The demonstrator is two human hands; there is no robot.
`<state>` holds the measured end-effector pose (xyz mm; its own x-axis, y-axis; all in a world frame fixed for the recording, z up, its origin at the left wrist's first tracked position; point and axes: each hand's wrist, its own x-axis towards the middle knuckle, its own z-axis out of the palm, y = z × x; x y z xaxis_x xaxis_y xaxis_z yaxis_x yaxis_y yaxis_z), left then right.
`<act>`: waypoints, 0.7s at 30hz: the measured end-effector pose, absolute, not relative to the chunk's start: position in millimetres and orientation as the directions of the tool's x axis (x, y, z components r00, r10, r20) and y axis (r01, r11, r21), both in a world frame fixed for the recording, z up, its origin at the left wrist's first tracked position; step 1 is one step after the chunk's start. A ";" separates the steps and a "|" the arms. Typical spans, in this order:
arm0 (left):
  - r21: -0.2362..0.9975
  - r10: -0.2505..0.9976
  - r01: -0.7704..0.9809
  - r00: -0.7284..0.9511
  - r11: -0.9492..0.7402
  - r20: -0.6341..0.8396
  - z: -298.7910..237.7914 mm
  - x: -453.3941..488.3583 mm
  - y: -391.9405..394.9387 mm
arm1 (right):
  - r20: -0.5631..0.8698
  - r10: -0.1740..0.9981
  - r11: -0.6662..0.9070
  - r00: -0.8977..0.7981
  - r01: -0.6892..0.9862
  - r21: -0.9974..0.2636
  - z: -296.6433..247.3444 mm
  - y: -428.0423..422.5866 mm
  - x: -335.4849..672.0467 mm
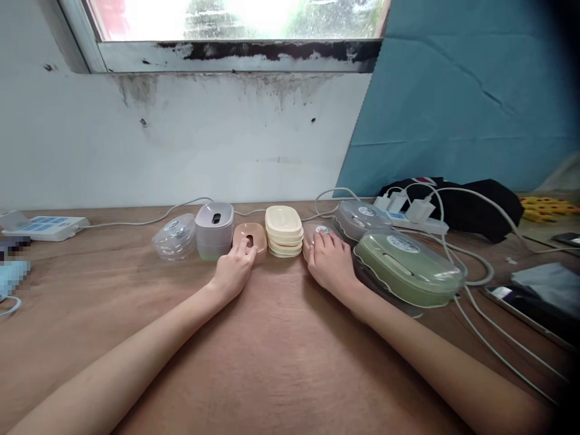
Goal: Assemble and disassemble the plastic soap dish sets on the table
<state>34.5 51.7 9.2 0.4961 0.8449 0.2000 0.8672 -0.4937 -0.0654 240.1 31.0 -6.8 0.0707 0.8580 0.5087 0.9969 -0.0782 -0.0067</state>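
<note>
My left hand (233, 267) is at a small peach-coloured box (257, 231) with a dark oval slot in its top. Its fingers are bent over the near left rim, beside the slot. My right hand (333, 263) lies over a pinkish box with a clear cover and a round sticker (322, 229), fingers across the top and thumb at the near left side. Between the hands stands a stack of cream-yellow lids or trays (284, 232). Left of the peach box is a grey-lilac stack (214, 226) with a slot on top, then several nested clear covers (175, 237).
To the right sit a green box (405, 266) under a clear cover and a grey one (362, 217) behind it. White cables run from a power strip (419, 222) across the wooden table (281, 362). A phone (525, 311) and a left power strip (45, 226) flank them.
</note>
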 end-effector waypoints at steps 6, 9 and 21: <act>-0.009 0.804 0.833 0.537 -0.553 0.257 7.4 32.0 46.4 | 0.531 0.842 0.111 -0.098 0.994 0.008 -2.8 -56.1 221.4; 0.030 0.720 0.746 0.631 -0.666 0.288 19.8 32.2 32.5 | 0.543 0.758 0.469 -0.361 0.881 -0.069 -5.5 -83.1 226.4; 0.221 0.417 0.408 0.909 -0.886 -0.003 49.6 32.0 27.7 | 0.269 0.814 0.539 -0.515 0.497 -0.680 -16.4 -33.6 249.3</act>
